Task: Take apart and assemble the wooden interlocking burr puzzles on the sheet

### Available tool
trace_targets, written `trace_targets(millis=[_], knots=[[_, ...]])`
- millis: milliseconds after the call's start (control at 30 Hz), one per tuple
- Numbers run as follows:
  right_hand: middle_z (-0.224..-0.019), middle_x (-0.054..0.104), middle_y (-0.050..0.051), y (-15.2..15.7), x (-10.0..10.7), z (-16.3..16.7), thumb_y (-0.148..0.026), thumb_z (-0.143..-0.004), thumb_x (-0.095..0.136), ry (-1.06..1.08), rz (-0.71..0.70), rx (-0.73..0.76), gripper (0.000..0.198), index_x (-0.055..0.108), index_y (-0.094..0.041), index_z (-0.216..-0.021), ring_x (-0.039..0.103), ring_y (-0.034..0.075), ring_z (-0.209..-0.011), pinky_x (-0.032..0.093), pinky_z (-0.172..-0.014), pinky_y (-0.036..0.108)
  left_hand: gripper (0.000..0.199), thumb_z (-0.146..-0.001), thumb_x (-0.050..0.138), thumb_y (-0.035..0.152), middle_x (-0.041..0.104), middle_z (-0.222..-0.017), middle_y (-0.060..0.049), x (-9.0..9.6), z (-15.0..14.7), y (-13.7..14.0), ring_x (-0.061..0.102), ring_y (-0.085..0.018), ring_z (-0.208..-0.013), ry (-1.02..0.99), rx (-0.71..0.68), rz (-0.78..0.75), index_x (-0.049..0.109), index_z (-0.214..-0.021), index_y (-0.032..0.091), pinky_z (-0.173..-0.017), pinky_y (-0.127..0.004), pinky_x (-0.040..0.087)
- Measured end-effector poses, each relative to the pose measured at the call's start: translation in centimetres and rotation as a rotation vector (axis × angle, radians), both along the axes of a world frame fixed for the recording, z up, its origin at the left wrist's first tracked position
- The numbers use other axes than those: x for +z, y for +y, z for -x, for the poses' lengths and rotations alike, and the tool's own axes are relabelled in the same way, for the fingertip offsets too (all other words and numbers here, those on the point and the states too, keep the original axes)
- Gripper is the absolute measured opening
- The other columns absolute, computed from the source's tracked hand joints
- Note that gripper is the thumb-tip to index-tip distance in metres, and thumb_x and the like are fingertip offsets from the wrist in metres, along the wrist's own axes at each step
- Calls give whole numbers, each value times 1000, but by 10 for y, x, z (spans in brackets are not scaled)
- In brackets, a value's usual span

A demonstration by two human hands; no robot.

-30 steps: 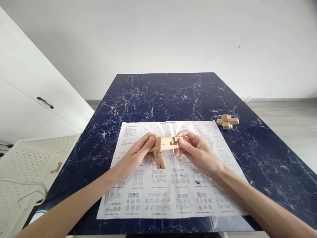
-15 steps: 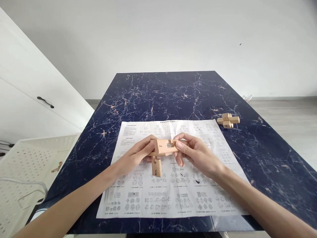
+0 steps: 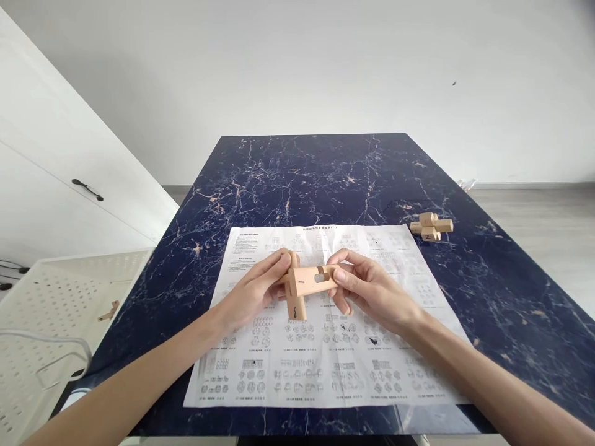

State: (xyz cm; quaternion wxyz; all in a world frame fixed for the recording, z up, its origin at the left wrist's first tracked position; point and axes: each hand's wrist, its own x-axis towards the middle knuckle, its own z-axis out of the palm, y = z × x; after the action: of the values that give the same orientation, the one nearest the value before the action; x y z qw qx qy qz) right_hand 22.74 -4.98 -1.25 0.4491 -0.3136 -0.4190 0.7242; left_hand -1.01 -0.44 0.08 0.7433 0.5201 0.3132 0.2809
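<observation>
My right hand [image 3: 372, 286] pinches the right end of a slotted wooden puzzle piece [image 3: 307, 281], thumb on its face. This piece lies roughly crosswise and has an oval opening with a notch. At its left end, an upright wooden puzzle piece [image 3: 297, 308] with a dark mark stands behind and across it, its top and bottom both showing. My left hand [image 3: 253, 286] is closed on the joined pieces at their left side; fingers partly hide where they meet. Beneath both hands lies a printed instruction sheet [image 3: 320, 347] with rows of small diagrams.
An assembled cross-shaped wooden puzzle [image 3: 430, 227] sits by the sheet's upper right corner. The dark blue marbled table [image 3: 297, 179] reaches toward the wall. At left are a perforated white cart [image 3: 46, 297], holding a small wooden piece [image 3: 108, 311], and a white cabinet [image 3: 69, 161].
The upright piece has shifted up against the slotted one: its top now shows above, and less hangs below. The slotted piece has turned slightly, showing more of its opening.
</observation>
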Motion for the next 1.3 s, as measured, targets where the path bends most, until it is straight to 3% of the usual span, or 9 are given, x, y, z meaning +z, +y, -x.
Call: trace_targets(millis=[167,367,500,733,900,1067,1300], knots=[[-73,71,-3,0,-1,1,-49,-98,82,-55,-21,-2,31,66,-22,-102,61,11,-54,49,-55,26,43,-107,58,61,45,-85,2,1,2,-2,40,-14,-70,34,-108,-14,54,-91,22,-68,-29,40],[-76,73,-1,-1,-2,3,-50,-100,78,-158,-41,65,32,65,-21,-106,67,13,-61,54,-58,27,37,-108,57,56,53,-93,-2,1,2,-4,52,-18,-83,27,-125,3,60,-95,21,-84,-34,48],[-82,75,0,-2,-1,5,-50,-101,76,-201,-57,85,32,64,-21,-108,72,14,-66,57,-60,28,34,-106,64,52,58,-103,-5,0,-1,-4,58,-18,-90,-48,-113,56,66,-98,20,-85,-34,51],[-78,76,0,-5,0,8,-49,-101,77,-258,-105,14,31,65,-21,-109,73,15,-65,60,-63,31,22,-104,71,41,68,-110,-9,-1,-3,-4,68,-24,-100,-166,-150,150,71,-111,21,-89,-38,58],[-76,75,0,-7,2,10,-49,-101,77,-260,-103,-10,30,66,-22,-108,73,16,-65,62,-65,34,16,-105,68,36,69,-117,-10,1,-2,-6,71,-25,-104,-174,-163,124,70,-107,21,-95,-43,59],[-78,77,1,-8,-2,13,-47,-97,81,-280,-70,-2,30,67,-22,-104,74,17,-67,63,-66,34,28,-105,70,46,67,-129,-9,1,1,-9,69,-24,-111,-53,-105,171,68,-121,24,-98,-41,58],[-81,78,0,-6,-7,12,-47,-100,77,-231,-83,52,28,68,-23,-110,75,16,-66,62,-63,31,30,-107,66,49,72,-124,-10,3,-3,-9,75,-25,-104,-174,-171,197,67,-124,25,-97,-46,60]])
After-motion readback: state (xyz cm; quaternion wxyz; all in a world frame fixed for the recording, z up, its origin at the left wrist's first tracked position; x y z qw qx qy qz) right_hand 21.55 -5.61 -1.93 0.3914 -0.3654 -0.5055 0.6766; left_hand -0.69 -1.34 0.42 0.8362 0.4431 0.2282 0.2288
